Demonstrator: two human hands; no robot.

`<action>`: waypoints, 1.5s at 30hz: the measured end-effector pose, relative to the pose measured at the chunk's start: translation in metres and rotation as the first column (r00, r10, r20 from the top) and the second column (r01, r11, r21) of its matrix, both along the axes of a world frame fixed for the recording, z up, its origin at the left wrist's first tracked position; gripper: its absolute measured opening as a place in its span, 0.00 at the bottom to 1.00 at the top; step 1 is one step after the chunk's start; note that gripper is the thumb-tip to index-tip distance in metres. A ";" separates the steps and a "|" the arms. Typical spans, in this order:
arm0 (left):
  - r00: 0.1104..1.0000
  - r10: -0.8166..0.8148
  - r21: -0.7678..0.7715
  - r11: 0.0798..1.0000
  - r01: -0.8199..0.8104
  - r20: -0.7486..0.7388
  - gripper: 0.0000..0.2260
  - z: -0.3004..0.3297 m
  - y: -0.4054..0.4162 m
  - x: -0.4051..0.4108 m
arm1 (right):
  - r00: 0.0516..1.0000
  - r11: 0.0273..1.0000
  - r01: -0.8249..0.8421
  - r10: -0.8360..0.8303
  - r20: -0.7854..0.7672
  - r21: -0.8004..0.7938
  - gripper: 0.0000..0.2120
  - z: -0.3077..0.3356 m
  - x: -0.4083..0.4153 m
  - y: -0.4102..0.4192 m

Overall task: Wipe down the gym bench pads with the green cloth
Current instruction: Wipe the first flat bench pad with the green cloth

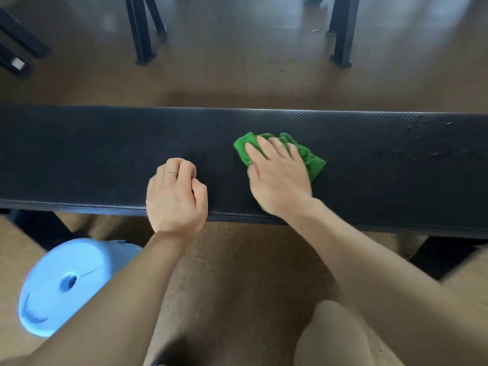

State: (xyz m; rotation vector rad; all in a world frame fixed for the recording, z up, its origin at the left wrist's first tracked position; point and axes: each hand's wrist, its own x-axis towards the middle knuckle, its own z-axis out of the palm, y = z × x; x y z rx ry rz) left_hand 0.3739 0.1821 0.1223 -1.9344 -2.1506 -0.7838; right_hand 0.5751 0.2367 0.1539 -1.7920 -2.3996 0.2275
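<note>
I am looking down into what appears to be a gym. A long black padded bench (105, 154) with a woven-texture cover runs across my view. Beyond the bench, black steel equipment legs (141, 30) with bolted foot plates stand on a brown, speckled rubber-like floor (237, 75). On my side of the bench, a light blue plastic stool (63, 283) sits on the floor.

The pad (343, 159) runs left to right across the view, with the floor (237, 83) behind and before it. On the pad, the cloth (311, 159) lies under the right hand (277, 178), and the left hand (175, 195) rests to its left at the near edge. A stool (60, 283) stands on the floor at near left, and frame legs (142, 30) stand behind the pad.
</note>
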 end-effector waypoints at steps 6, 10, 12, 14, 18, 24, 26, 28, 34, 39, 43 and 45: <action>1.000 -0.016 -0.015 1.000 0.017 0.016 0.07 0.002 0.000 0.000 | 0.963 0.963 -0.268 0.268 -0.009 0.011 0.27 0.001 0.019 -0.020; 1.000 -0.004 -0.042 0.999 0.005 0.030 0.07 0.004 0.001 0.000 | 0.999 0.995 0.032 -0.029 0.030 -0.093 0.24 0.008 0.099 -0.010; 0.999 -0.023 -0.036 0.999 0.024 0.022 0.08 0.003 0.001 0.000 | 0.970 0.965 0.242 -0.238 0.053 -0.100 0.25 0.010 0.108 0.000; 0.999 -0.027 -0.038 0.999 0.028 0.028 0.08 0.003 0.002 0.001 | 0.954 0.950 0.300 -0.298 0.045 -0.080 0.26 0.009 0.078 0.002; 0.998 -0.055 -0.073 0.996 0.056 0.010 0.11 0.001 0.000 -0.001 | 1.000 0.998 -0.017 0.016 -0.015 -0.061 0.30 0.004 -0.024 -0.032; 0.986 -0.160 -0.132 0.977 0.165 0.043 0.15 0.018 0.006 -0.012 | 0.985 0.984 -0.164 0.167 0.039 -0.072 0.26 0.006 -0.007 -0.050; 0.976 -0.195 -0.099 0.974 0.204 0.097 0.16 0.030 0.019 -0.036 | 0.995 0.994 -0.072 0.078 0.068 -0.086 0.27 0.008 -0.006 -0.039; 0.987 -0.105 -0.055 0.992 0.113 0.119 0.15 0.034 0.033 -0.064 | 0.995 0.997 -0.002 0.010 0.098 -0.080 0.28 0.007 -0.022 -0.030; 0.973 -0.026 -0.031 0.999 0.034 0.229 0.11 0.021 0.033 -0.074 | 0.984 0.984 0.161 -0.154 0.086 -0.079 0.27 0.004 -0.070 0.044; 0.952 0.000 -0.017 1.000 0.006 0.307 0.09 0.019 0.036 -0.075 | 0.976 0.971 0.216 -0.213 0.041 -0.099 0.28 0.003 -0.130 0.097; 0.933 -0.021 0.055 0.998 0.001 0.358 0.07 0.019 0.033 -0.075 | 0.998 0.995 -0.065 0.066 0.010 -0.071 0.30 0.005 -0.161 0.046; 0.923 -0.014 0.066 0.998 -0.012 0.384 0.07 0.020 0.031 -0.075 | 0.984 0.981 -0.176 0.177 0.003 -0.079 0.27 0.002 -0.165 0.022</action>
